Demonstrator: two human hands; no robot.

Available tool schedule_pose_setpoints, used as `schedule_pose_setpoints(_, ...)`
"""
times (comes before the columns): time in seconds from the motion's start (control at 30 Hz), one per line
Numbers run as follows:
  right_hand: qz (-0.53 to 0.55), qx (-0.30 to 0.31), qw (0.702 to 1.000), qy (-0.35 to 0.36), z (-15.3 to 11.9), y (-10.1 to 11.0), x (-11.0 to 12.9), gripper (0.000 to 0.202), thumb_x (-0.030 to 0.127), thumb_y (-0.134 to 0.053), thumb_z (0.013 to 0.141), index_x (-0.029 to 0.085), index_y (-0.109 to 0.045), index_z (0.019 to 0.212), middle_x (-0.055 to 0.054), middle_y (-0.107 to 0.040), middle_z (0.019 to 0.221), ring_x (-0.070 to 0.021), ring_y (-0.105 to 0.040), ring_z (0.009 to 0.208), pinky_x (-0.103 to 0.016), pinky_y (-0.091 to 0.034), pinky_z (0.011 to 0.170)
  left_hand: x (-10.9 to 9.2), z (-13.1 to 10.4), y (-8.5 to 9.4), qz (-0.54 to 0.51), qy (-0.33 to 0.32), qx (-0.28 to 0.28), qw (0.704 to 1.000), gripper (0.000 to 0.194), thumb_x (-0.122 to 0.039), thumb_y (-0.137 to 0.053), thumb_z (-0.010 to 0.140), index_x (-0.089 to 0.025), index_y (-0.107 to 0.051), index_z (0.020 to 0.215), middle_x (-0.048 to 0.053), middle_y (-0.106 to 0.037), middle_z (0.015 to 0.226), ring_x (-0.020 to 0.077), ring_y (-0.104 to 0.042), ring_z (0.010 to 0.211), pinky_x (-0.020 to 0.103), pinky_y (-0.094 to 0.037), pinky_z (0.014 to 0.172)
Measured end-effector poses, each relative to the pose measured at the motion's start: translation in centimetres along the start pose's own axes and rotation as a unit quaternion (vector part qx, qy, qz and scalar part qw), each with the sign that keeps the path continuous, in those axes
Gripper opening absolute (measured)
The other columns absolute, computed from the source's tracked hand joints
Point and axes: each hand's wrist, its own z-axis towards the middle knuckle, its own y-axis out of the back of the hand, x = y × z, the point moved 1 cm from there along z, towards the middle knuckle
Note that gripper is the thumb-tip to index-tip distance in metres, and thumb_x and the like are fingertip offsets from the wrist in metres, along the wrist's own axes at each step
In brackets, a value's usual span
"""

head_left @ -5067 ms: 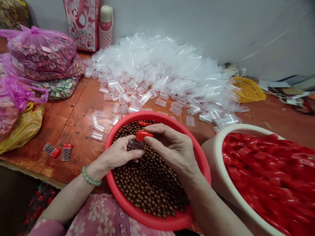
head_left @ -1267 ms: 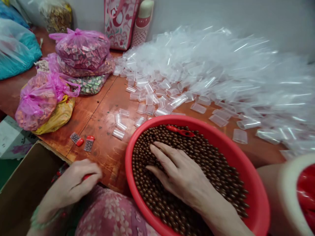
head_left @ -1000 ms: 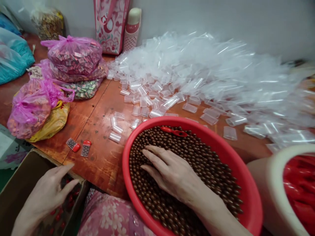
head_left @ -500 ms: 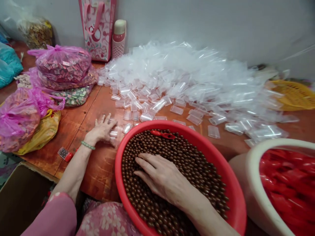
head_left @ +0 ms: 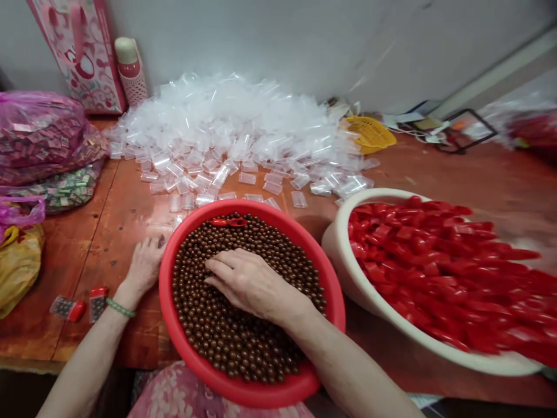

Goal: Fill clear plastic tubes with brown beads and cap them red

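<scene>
My right hand (head_left: 246,281) rests palm down on brown chocolate-like balls (head_left: 243,354) filling a red basin (head_left: 166,290). Its fingers are slightly bent and partly apart, with the tips among the balls. A small red scoop (head_left: 228,222) lies on the balls near the far rim. My left hand (head_left: 145,261), below a green bead bracelet, is on the table just left of the basin. Its fingers are drawn together beside clear plastic sleeves (head_left: 174,202); what they hold is hidden. Two small filled packs with red caps, one left (head_left: 67,308) and one right (head_left: 98,303), lie near my left wrist.
A large heap of clear sleeves (head_left: 243,122) covers the table behind the basin. To the right stands a white tub (head_left: 343,232) full of red plastic pieces (head_left: 435,267). Purple bags (head_left: 39,133), a bottle (head_left: 130,72) and a yellow basket (head_left: 369,133) are farther back.
The view has swung right, bringing more of the white tub into sight. My left hand's spread fingers have drawn together near the basin. My right hand stays on the balls.
</scene>
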Motion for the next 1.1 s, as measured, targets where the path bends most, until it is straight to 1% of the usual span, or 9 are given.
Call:
schedule_pose_setpoints(0.1,0.013,-0.041,0.999,-0.033,-0.6,0.7,-1.1,0.020,0.027,-0.050,0.097,0.014,-0.065,0.098,-0.009,-0.069,0.090,-0.0229,-0.066,0.082,-0.038,-0.054,0.080,2.4,0.8,1.1,-0.109,0.040,-0.109,0.987,0.037,-0.031,-0.054,0.090,-0.018,-0.058,0.125,0.014,-0.064,0.121,0.0257,-0.062,0.105,0.040,-0.051,0.092)
schedule_pose_setpoints(0.17,0.039,-0.069,0.995,-0.061,-1.0,1.2,-1.9,0.020,0.025,-0.051,0.096,0.013,-0.065,0.099,-0.011,-0.070,0.093,-0.0239,-0.067,0.085,-0.039,-0.054,0.081,3.0,0.9,2.8,-0.227,0.079,-0.214,0.947,0.045,-0.037,-0.058,0.089,-0.018,-0.053,0.130,0.012,-0.064,0.121,0.0230,-0.063,0.107,0.039,-0.052,0.094)
schedule_pose_setpoints(0.27,0.122,-0.103,0.983,-0.093,-1.3,1.9,-2.6,0.019,0.025,-0.054,0.095,0.013,-0.065,0.105,-0.011,-0.071,0.097,-0.0224,-0.067,0.089,-0.036,-0.055,0.083,0.5,0.5,6.4,-0.305,0.042,-0.267,0.913,0.054,-0.036,-0.062,0.087,-0.023,-0.046,0.136,0.010,-0.060,0.128,0.0202,-0.064,0.109,0.037,-0.054,0.093)
schedule_pose_setpoints(0.4,0.213,-0.128,0.959,-0.135,-1.5,2.5,-3.6,0.020,0.025,-0.052,0.096,0.016,-0.064,0.110,-0.008,-0.071,0.106,-0.0192,-0.067,0.098,-0.032,-0.053,0.089,-6.4,0.0,9.4,-0.221,-0.127,-0.174,0.951,0.048,-0.031,-0.062,0.087,-0.024,-0.050,0.133,0.011,-0.059,0.123,0.0228,-0.060,0.112,0.039,-0.052,0.097)
schedule_pose_setpoints(0.53,0.173,-0.087,0.958,-0.212,-1.8,2.2,-5.7,0.021,0.021,-0.051,0.095,0.014,-0.066,0.109,-0.010,-0.071,0.105,-0.0225,-0.067,0.098,-0.038,-0.052,0.090,-10.4,0.0,8.1,-0.113,-0.200,-0.007,0.973,0.059,-0.036,-0.064,0.085,-0.024,-0.043,0.139,0.013,-0.056,0.126,0.0293,-0.057,0.112,0.047,-0.051,0.095)
schedule_pose_setpoints(0.63,0.142,-0.033,0.964,-0.223,-1.8,1.8,-6.7,0.022,0.022,-0.051,0.095,0.014,-0.066,0.109,-0.011,-0.070,0.105,-0.0244,-0.066,0.096,-0.040,-0.051,0.090,-10.7,0.3,6.7,-0.101,-0.173,0.073,0.977,0.073,-0.033,-0.069,0.082,-0.022,-0.032,0.144,0.012,-0.055,0.123,0.0288,-0.058,0.112,0.044,-0.051,0.095)
schedule_pose_setpoints(0.77,0.200,0.032,0.967,-0.153,-1.8,1.5,-6.0,0.025,0.031,-0.057,0.093,0.016,-0.064,0.112,-0.009,-0.067,0.107,-0.0224,-0.064,0.100,-0.037,-0.050,0.092,-10.2,0.7,6.6,-0.128,-0.117,0.104,0.979,0.084,-0.024,-0.065,0.084,-0.019,-0.013,0.150,0.017,-0.046,0.134,0.0290,-0.063,0.110,0.042,-0.056,0.089)
schedule_pose_setpoints(1.0,0.202,0.121,0.963,-0.131,-1.8,0.1,-5.1,0.033,0.023,-0.063,0.088,0.014,-0.059,0.120,-0.012,-0.066,0.114,-0.0258,-0.062,0.106,-0.041,-0.047,0.096,-9.9,0.5,7.9,-0.153,-0.107,0.122,0.975,0.047,-0.012,-0.043,0.093,-0.012,-0.034,0.140,0.022,-0.032,0.151,0.0296,-0.055,0.126,0.042,-0.053,0.097)
schedule_pose_setpoints(1.1,0.195,0.113,0.965,-0.138,-1.9,-0.3,-5.2,0.029,0.021,-0.063,0.087,0.014,-0.060,0.115,-0.012,-0.067,0.113,-0.0252,-0.063,0.104,-0.039,-0.048,0.094,-9.6,0.2,8.3,-0.137,-0.120,0.086,0.980,0.037,-0.019,-0.038,0.097,-0.011,-0.042,0.133,0.020,-0.045,0.141,0.0277,-0.059,0.117,0.042,-0.054,0.094)
